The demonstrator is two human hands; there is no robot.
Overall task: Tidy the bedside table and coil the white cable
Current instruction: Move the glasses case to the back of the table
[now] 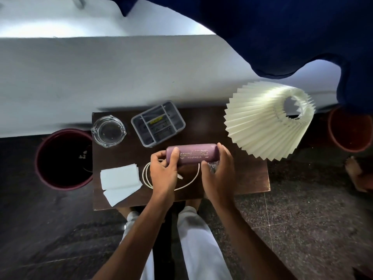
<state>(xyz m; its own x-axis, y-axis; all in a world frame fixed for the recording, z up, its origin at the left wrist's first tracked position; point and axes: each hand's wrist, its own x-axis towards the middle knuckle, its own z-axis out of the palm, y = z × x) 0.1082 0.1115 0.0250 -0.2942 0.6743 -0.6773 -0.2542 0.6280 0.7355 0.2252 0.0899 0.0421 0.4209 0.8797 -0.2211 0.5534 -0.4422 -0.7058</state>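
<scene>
A mauve oblong case (192,154) is gripped at both ends by the left hand (163,170) and right hand (219,172), fingers (223,152) curled round it, seemingly to be cleared away; the white cable (145,175) is seen loosely looped on the dark wooden counter (242,174) beneath the fingers.

The dark bedside table (242,178) bears a grey organiser (158,123), a glass ashtray (108,130) left of it, a pleated lamp (262,126) right of it, and white papers (120,180) and a white cable (144,174) nearer the person.
</scene>
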